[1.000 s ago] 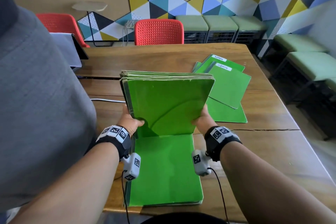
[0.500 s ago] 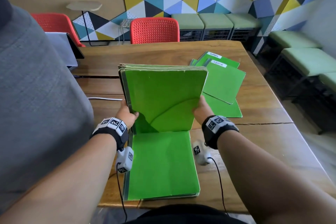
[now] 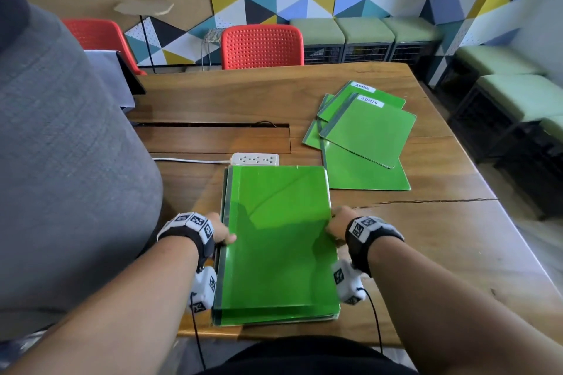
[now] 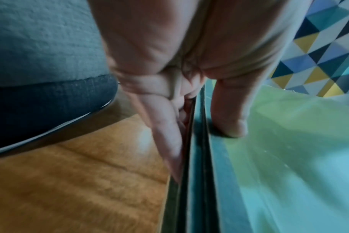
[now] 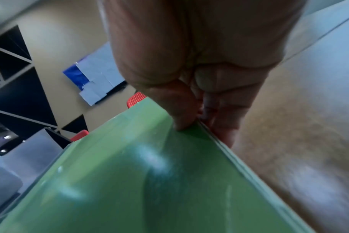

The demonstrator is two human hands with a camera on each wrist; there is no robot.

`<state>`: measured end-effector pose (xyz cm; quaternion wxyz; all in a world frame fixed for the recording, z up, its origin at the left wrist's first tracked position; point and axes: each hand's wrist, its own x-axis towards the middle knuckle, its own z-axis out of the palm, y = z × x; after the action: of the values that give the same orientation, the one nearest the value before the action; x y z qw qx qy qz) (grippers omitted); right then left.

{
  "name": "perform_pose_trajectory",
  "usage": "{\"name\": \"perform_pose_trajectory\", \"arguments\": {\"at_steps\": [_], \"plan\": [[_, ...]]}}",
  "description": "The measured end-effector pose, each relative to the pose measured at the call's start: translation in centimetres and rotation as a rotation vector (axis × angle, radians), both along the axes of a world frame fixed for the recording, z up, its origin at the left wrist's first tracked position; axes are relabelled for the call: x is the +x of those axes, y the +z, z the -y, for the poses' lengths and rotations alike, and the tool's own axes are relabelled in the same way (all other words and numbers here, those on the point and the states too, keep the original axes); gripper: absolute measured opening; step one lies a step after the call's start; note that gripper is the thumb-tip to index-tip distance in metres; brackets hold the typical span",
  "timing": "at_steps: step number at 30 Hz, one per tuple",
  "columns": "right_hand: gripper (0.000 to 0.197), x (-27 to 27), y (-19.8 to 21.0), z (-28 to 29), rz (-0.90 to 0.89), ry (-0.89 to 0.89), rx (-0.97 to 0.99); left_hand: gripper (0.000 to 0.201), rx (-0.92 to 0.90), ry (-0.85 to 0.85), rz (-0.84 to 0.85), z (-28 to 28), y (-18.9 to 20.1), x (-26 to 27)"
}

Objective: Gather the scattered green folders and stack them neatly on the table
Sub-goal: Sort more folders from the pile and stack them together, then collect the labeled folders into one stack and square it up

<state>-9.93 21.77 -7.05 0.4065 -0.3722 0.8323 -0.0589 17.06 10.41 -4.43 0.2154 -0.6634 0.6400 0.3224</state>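
1. One wooden table (image 3: 426, 253) carries everything and serves as the landmark; a long slot runs across its middle, and a crack crosses the top toward its right edge.
2. At the table's far side stands a red chair (image 3: 262, 46), with a second red chair (image 3: 97, 36) beyond the far-left corner and green stools (image 3: 365, 30) along the patterned wall.
3. On the table's near edge lies the stack of green folders (image 3: 274, 240), flat, its dark spines along the left side and its near end almost level with the table's rim.
4. Toward the table's far-right part lie the scattered folders (image 3: 365, 137), about four overlapping at different angles; two of them bear white labels reading ADMIN. The lowest one lies just beside the stack's far-right corner.
5. The left hand (image 3: 221, 230) grips the stack's spine side: in the left wrist view its thumb (image 4: 231, 119) presses on the top cover while the fingers (image 4: 167, 141) run along the side, against the table.
6. The right hand (image 3: 338, 222) pinches the stack's opposite edge: in the right wrist view the thumb (image 5: 179, 116) sits on the cover and the fingers (image 5: 223, 126) curl beneath that edge.
7. A white power strip (image 3: 255, 159) rests on the table just beyond the stack's far end, its cable leading off left.
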Motion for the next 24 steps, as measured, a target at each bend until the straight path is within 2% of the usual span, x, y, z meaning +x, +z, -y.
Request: {"name": "perform_pose_trajectory", "arguments": {"at_steps": [3, 6, 12, 14, 16, 17, 20, 22, 24], "plan": [[0.032, 0.7, -1.5, -0.8, 0.043, -0.02, -0.015, 0.099, 0.038, -0.017, 0.038, 0.0, -2.8, 0.9], [0.037, 1.6, -1.3, -1.1, 0.022, 0.014, -0.028, 0.083, -0.006, -0.109, 0.144, -0.6, -2.2, 0.9], [0.032, 1.9, -1.6, -1.0, -0.046, 0.084, -0.012, 0.061, -0.024, -0.162, 0.215, -1.2, -1.1, 0.1], [0.022, 1.5, -1.5, -1.0, -0.068, 0.111, 0.009, 0.066, -0.038, -0.141, 0.201, -0.7, -1.2, -0.2], [0.016, 0.7, -1.1, -0.7, -0.11, 0.093, 0.016, 0.084, -0.101, -0.122, 0.221, 0.0, -1.0, -0.7], [0.023, 0.0, -0.9, -0.5, -0.119, 0.067, 0.002, 0.086, -0.149, -0.099, 0.22, 0.5, -0.5, -1.2], [0.048, -2.1, 0.1, 0.5, -0.16, 0.015, -0.044, 0.064, -0.252, -0.052, 0.151, 3.0, 0.9, -3.2], [0.053, -4.1, 1.1, 1.2, -0.176, 0.001, -0.066, 0.05, -0.277, -0.097, 0.103, 5.4, 1.6, -5.5], [0.051, -6.2, 2.0, 1.9, -0.204, 0.003, -0.074, 0.055, -0.287, -0.15, 0.067, 7.7, 1.6, -8.1]]}}
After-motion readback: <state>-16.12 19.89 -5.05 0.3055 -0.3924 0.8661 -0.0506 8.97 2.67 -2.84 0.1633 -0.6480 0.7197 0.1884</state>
